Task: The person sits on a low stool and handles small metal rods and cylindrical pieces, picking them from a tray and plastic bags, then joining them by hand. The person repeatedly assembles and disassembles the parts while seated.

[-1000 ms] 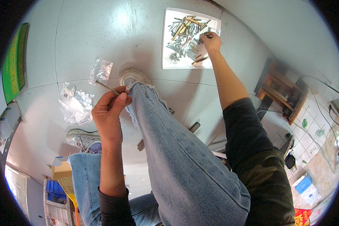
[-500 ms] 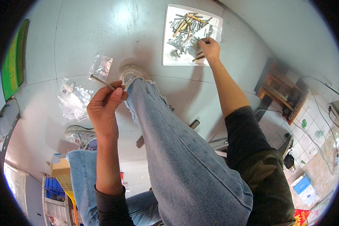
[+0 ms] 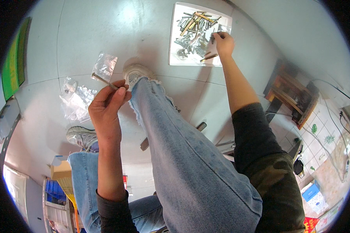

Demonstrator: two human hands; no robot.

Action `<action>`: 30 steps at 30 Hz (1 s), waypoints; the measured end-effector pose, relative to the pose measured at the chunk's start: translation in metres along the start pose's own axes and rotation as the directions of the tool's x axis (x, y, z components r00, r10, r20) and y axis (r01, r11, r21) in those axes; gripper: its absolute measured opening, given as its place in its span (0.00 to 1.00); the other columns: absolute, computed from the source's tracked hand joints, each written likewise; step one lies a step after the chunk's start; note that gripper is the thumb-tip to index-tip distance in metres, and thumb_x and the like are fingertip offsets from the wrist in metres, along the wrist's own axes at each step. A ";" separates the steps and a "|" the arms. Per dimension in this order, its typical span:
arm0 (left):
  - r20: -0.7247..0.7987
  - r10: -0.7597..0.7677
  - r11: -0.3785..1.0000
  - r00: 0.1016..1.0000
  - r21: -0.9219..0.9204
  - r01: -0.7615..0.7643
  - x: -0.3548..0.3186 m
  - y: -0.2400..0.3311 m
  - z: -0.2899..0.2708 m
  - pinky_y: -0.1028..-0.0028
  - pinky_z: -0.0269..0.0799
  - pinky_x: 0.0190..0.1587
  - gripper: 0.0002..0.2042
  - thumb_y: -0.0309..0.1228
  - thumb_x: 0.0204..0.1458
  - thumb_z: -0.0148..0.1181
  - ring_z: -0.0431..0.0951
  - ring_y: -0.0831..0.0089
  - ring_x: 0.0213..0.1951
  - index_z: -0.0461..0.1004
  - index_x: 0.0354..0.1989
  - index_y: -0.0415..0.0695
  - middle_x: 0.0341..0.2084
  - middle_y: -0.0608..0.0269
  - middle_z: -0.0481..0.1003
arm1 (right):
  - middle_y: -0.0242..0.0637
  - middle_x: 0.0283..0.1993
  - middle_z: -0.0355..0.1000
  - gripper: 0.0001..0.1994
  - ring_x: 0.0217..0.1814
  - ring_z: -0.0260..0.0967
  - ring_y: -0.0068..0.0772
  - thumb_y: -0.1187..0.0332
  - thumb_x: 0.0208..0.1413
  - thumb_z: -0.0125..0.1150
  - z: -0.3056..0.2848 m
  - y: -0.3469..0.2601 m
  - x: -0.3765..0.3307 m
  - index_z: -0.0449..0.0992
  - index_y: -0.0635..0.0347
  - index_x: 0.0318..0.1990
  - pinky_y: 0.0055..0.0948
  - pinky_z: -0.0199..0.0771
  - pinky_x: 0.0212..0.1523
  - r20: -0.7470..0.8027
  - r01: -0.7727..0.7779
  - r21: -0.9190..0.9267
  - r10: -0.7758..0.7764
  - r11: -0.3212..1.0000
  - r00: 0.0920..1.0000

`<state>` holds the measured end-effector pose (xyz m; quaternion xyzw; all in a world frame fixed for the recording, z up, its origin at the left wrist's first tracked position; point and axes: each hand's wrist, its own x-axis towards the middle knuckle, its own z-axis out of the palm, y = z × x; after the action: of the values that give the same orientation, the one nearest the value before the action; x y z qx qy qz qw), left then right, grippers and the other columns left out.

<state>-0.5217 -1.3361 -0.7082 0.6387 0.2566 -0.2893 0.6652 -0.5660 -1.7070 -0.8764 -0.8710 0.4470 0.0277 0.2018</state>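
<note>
My left hand (image 3: 109,105) pinches a slim metal rod (image 3: 104,80) with a slightly wider far end. The rod slants up and left, above the floor. At the upper right, my right hand (image 3: 224,44) is over the right side of a shallow white tray (image 3: 176,54). Its fingertips are pinched together by a small clear bag (image 3: 224,28); what they hold, if anything, is too small to make out. Loose metal rods (image 3: 198,24) in grey and brass-like tones lie jumbled in the tray, some around clear plastic.
Clear plastic bags (image 3: 79,101) lie on the grey floor (image 3: 105,23) left of my shoe (image 3: 137,73); another clear bag (image 3: 105,65) is just above the rod. A brown wooden stand (image 3: 289,95) with cables is at the right. A green object (image 3: 15,62) stands far left.
My right hand has shifted up and right within the tray, from the loose rods toward the small bag. The left hand keeps the rod, with little movement.
</note>
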 end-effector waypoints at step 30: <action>0.480 -0.009 0.974 0.877 -0.193 0.115 0.021 0.022 0.041 0.72 0.71 0.46 0.17 0.32 0.54 0.49 0.73 0.70 0.39 0.66 0.48 0.32 0.44 0.50 0.69 | 0.27 0.27 0.63 0.21 0.17 0.45 0.09 0.70 0.50 0.56 -0.079 -0.138 -0.095 0.63 0.70 0.51 0.14 0.44 0.15 0.621 -0.366 0.767 -0.466 0.528 0.630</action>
<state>-0.4928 -1.3780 -0.7058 0.4634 0.1356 -0.4289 0.7635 -0.5239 -1.5925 -0.7370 -0.5681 0.2389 0.1712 0.7686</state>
